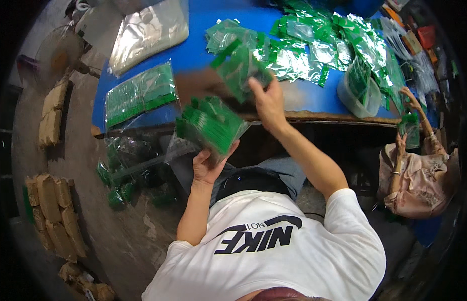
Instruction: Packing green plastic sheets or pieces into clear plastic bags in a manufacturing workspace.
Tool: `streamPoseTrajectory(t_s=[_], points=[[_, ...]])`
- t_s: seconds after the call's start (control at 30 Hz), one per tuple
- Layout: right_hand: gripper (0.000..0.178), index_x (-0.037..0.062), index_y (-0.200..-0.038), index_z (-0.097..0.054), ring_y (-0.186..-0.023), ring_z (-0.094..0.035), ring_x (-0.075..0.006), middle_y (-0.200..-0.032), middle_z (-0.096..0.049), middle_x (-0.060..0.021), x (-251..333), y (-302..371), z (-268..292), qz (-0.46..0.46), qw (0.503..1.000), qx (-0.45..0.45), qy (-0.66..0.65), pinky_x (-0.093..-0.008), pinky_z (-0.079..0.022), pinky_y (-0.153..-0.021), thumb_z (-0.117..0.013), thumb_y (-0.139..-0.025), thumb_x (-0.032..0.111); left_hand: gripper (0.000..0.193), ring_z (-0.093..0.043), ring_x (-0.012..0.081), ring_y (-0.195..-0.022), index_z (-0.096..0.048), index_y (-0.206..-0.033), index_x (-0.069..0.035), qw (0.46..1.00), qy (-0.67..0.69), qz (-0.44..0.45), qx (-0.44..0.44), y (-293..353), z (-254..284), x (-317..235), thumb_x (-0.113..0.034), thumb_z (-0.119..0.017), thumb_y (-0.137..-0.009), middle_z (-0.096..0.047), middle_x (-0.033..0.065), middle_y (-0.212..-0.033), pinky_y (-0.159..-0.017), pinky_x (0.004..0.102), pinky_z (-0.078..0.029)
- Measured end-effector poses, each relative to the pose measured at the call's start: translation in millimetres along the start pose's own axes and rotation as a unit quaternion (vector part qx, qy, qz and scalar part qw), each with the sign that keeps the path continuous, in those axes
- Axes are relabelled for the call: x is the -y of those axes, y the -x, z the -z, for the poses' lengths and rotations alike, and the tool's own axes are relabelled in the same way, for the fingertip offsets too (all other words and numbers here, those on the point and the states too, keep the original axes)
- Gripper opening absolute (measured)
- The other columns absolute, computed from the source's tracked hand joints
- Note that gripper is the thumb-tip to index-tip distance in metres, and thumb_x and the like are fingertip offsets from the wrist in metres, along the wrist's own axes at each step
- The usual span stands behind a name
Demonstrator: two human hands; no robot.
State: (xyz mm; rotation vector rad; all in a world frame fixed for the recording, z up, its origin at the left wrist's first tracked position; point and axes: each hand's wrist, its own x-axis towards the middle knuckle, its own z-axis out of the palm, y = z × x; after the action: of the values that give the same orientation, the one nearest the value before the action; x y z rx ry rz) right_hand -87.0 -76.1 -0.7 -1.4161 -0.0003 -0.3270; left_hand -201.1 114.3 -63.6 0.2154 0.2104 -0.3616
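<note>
In front of my body, my left hand [209, 166] is closed around the lower end of a clear plastic bag with a stack of green packets [213, 128] in it. The packets stand close together, their green edges in a row. Farther up and to the right, over the front edge of the table, my right hand [269, 104] grips several flat green-and-clear packets [237, 70] between thumb and fingers. Those packets are smeared by motion, and the far fingers of that hand are partly hidden. The two hands are apart.
The blue table [196, 50] bears a filled bag of green packets [142, 93], a stack of clear bags [152, 35], heaped green packets [299, 60] and a translucent tub [359, 93]. A co-worker [419, 170] handles packets at right. A fan [60, 52] and brown parcels [55, 213] stand left.
</note>
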Motion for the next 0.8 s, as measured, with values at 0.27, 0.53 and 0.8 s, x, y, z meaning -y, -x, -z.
streamPoseTrajectory(t_s=[0.27,0.53,0.8], points=[[0.055,0.0011,-0.117,-0.064,-0.101,-0.061,-0.0259,-0.112,-0.066,-0.0179,4.4,-73.5,-22.7,0.023,0.961,0.152,0.230,-0.0391,-0.046,-0.089,-0.048,-0.101,0.051,0.073,-0.040,0.0404,-0.139,-0.045,-0.141,-0.002,0.996,-0.030,-0.060,-0.054,3.3,11.8,-8.3,-0.009,-0.078,-0.076,-0.049,0.0172,-0.145,-0.117,0.0638,-0.029],[0.062,0.0209,-0.144,-0.050,-0.138,-0.032,-0.0518,-0.150,-0.037,-0.0260,-88.0,-124.0,-38.5,0.263,0.725,0.167,0.614,-0.0711,-0.022,-0.109,-0.053,-0.092,0.056,0.073,-0.043,0.0400,-0.137,-0.047,-0.141,-0.005,0.994,-0.070,-0.075,-0.026,23.3,16.0,-9.2,-0.005,-0.076,-0.075,-0.051,0.0160,-0.144,-0.115,0.0662,-0.031],[0.051,0.0071,-0.140,-0.049,-0.134,-0.046,-0.0356,-0.141,-0.052,-0.0192,-11.4,-57.2,47.7,0.207,0.792,0.331,0.469,-0.0433,-0.037,-0.113,-0.056,-0.089,0.006,0.050,-0.061,0.0257,-0.119,-0.058,-0.127,-0.007,0.994,-0.094,-0.005,-0.046,24.9,15.3,-18.4,-0.001,-0.072,-0.080,-0.065,0.0060,-0.123,-0.107,0.0458,-0.047]])
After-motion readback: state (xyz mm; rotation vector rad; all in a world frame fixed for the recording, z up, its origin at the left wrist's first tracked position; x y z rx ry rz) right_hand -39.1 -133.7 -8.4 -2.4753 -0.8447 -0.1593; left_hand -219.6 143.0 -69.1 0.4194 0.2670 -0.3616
